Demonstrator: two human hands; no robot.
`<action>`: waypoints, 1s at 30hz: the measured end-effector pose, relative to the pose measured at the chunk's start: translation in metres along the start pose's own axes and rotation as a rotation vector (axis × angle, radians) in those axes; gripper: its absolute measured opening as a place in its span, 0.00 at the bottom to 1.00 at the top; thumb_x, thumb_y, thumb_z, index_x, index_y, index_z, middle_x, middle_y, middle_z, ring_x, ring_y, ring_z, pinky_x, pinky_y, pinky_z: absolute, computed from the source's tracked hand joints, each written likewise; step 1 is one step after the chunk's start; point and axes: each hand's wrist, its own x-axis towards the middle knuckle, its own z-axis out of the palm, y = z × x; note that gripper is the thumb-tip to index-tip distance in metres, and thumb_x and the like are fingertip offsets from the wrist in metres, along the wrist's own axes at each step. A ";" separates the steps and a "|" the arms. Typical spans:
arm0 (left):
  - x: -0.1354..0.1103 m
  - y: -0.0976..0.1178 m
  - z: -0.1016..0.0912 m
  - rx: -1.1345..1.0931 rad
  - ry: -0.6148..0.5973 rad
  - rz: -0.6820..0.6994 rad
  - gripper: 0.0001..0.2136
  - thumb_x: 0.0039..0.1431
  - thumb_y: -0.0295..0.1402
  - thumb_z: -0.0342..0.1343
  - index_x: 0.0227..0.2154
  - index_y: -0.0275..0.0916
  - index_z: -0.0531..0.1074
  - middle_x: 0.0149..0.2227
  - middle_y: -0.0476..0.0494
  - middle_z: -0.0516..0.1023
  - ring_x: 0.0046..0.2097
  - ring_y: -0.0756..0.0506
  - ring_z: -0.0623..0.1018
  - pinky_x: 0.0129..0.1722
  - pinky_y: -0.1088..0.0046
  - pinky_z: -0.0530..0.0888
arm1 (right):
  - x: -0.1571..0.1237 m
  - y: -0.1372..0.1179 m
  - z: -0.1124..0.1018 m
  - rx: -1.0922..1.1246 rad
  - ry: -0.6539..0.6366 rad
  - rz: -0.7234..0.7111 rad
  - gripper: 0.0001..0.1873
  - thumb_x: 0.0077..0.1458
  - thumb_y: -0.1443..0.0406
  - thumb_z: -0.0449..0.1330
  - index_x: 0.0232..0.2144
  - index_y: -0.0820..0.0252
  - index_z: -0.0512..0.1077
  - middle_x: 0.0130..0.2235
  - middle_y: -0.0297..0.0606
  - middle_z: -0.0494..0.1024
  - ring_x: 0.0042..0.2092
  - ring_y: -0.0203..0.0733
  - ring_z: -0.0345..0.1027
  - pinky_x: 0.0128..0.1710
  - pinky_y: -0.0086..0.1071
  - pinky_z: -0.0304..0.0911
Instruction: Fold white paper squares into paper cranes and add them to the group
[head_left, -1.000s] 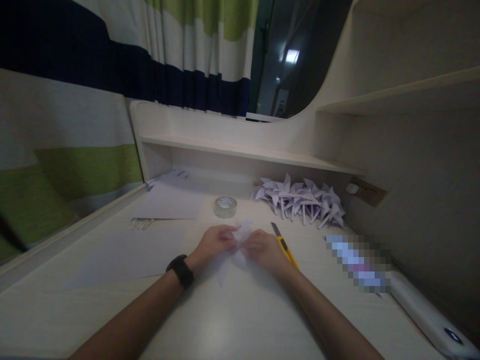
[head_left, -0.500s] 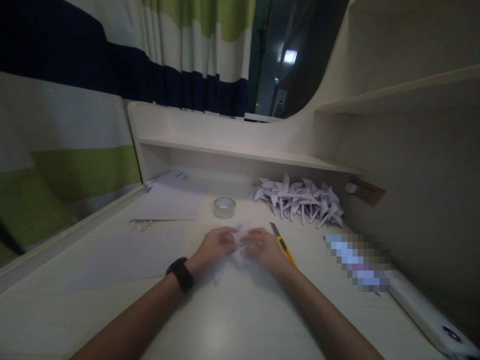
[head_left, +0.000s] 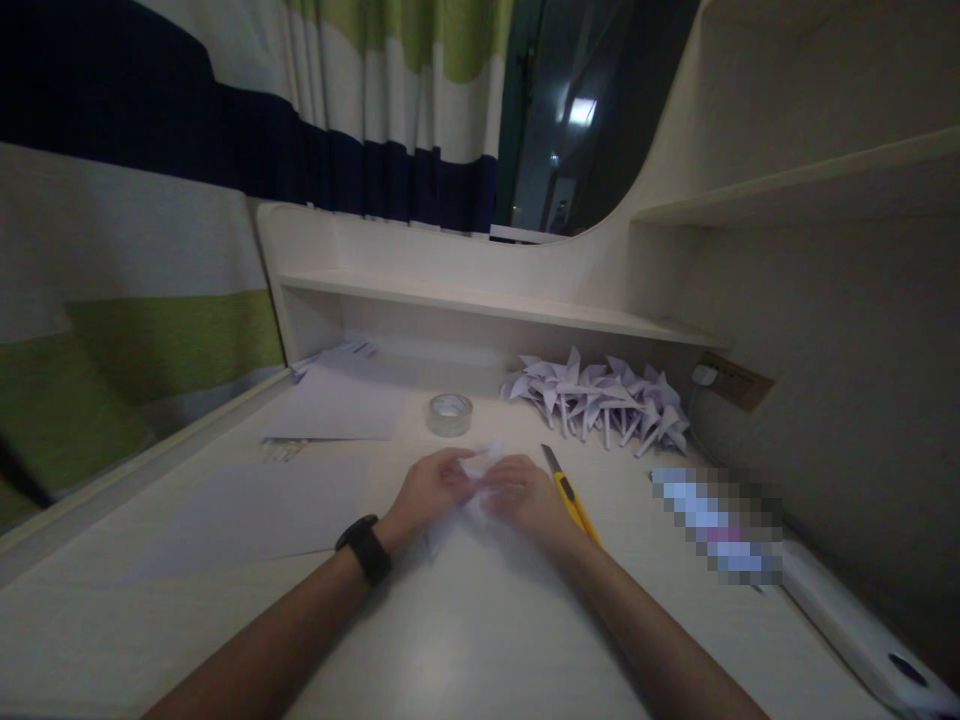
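Both hands meet over the middle of the pale desk (head_left: 465, 640) on a small piece of white paper (head_left: 480, 468) that is partly folded. My left hand (head_left: 427, 492), with a black watch on its wrist, pinches the paper's left side with closed fingers. My right hand (head_left: 525, 495) pinches the right side, fingers curled. Most of the paper is hidden between the fingers; a pale flap shows below them.
A yellow utility knife (head_left: 570, 493) lies just right of my right hand. A roll of clear tape (head_left: 450, 412) stands behind the hands. A heap of folded paper pinwheels (head_left: 600, 400) lies at the back right. White sheets (head_left: 330, 405) lie to the left, a white device (head_left: 862, 630) along the right edge.
The hands have stayed in place; the fingers have shifted a little on the paper, whose lower flap is tucked in closer than a second ago.
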 end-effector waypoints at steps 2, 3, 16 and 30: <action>0.000 0.001 0.000 -0.034 0.011 -0.029 0.21 0.43 0.32 0.65 0.43 0.33 0.73 0.24 0.46 0.77 0.26 0.45 0.76 0.28 0.71 0.70 | 0.000 0.000 0.000 0.006 -0.002 0.001 0.13 0.39 0.70 0.70 0.32 0.54 0.80 0.35 0.38 0.80 0.42 0.44 0.71 0.45 0.37 0.64; 0.000 0.001 0.000 -0.053 0.012 -0.040 0.21 0.42 0.32 0.65 0.42 0.34 0.72 0.24 0.46 0.77 0.26 0.45 0.76 0.28 0.71 0.70 | 0.000 0.000 0.000 0.006 -0.005 0.002 0.13 0.39 0.71 0.70 0.32 0.54 0.80 0.35 0.38 0.80 0.42 0.45 0.71 0.45 0.37 0.64; -0.002 -0.005 0.004 -0.288 -0.053 -0.124 0.21 0.40 0.31 0.64 0.35 0.40 0.59 0.20 0.54 0.72 0.22 0.49 0.73 0.23 0.76 0.65 | -0.002 0.002 0.001 0.019 -0.030 0.051 0.14 0.36 0.71 0.72 0.31 0.59 0.78 0.35 0.39 0.79 0.40 0.44 0.71 0.44 0.36 0.63; -0.003 -0.008 0.004 -0.256 -0.129 -0.111 0.18 0.42 0.28 0.62 0.35 0.40 0.60 0.22 0.53 0.74 0.24 0.48 0.75 0.23 0.77 0.65 | -0.003 0.001 0.002 0.009 0.001 0.128 0.13 0.37 0.75 0.67 0.28 0.58 0.76 0.33 0.34 0.76 0.37 0.40 0.70 0.40 0.32 0.64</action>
